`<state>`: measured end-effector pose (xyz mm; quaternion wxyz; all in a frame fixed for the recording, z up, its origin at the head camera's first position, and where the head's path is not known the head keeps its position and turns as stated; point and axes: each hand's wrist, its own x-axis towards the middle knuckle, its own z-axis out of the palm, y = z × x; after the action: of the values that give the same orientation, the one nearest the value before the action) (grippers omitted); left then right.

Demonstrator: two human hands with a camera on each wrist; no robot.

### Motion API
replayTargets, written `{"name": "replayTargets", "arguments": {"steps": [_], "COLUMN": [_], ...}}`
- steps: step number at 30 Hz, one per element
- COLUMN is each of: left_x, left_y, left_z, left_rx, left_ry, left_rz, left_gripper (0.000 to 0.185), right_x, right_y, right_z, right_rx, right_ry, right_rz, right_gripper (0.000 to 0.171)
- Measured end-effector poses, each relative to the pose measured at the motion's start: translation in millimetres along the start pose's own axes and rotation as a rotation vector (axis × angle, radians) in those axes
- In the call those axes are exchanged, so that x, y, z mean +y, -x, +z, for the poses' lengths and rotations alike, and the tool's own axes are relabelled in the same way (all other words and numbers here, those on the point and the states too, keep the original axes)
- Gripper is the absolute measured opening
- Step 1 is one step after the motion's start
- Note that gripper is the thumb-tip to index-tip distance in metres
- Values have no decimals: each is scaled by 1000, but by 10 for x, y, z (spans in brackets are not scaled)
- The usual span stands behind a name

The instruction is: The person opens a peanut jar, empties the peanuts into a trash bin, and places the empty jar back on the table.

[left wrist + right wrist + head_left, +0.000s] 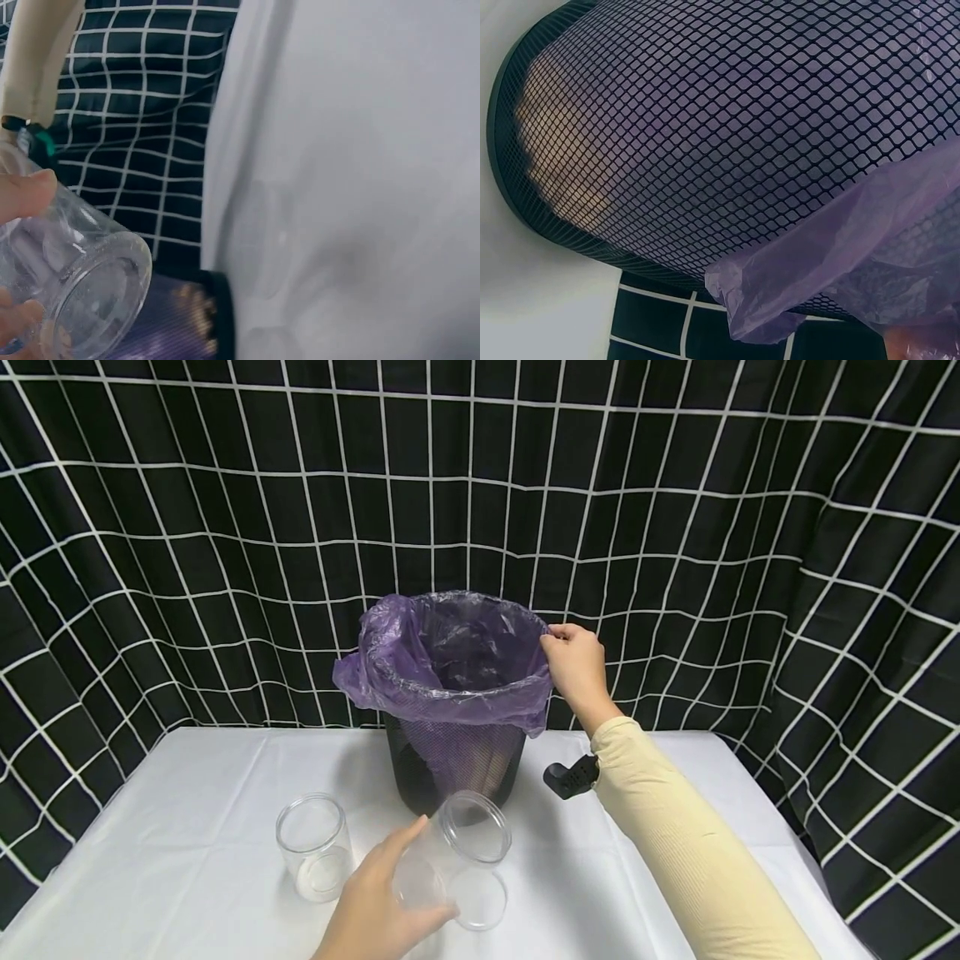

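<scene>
My left hand (375,893) grips a clear plastic jar (431,852), tilted above the table in front of the bin. In the left wrist view, a thumb and fingertips wrap the jar (90,292). At the right side of the black mesh bin (405,777), my right hand (577,664) pinches the edge of a purple plastic bag (457,706). That bag lines the bin and folds over its rim, bunched at the left. In the right wrist view the bag (802,270) hangs over the mesh, with only a bit of a finger showing at the lower corner.
A second clear jar (315,847) stands upright on the white tablecloth (187,827), left of my left hand. Under the held jar lies a clear round rim or lid (480,900). A black gridded curtain (465,510) hangs behind and at both sides.
</scene>
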<state>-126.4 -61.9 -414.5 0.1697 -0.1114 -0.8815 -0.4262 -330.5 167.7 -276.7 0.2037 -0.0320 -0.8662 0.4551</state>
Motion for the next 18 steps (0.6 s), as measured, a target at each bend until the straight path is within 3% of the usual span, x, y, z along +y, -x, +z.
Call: {"name": "replayTargets", "arguments": {"steps": [4,11,14,18], "left_x": [-40,-182,-236,-306], "left_y": [84,184,211,235], "left_z": [91,219,237,253], "left_rx": [-33,-50,-116,-245], "left_ry": [59,131,176,244], "left_rz": [-53,-60,-128,-285], "left_gripper": [87,87,88,92], "right_x": [7,22,19,5], "right_y": [3,4,7,7], "right_z": [-6,-9,-5,-14], "right_rx": [3,-1,-8,-16], "right_ry": [-2,-6,-7,-1], "right_rz": [12,5,-6,-7], "right_gripper": [37,37,38,38]}}
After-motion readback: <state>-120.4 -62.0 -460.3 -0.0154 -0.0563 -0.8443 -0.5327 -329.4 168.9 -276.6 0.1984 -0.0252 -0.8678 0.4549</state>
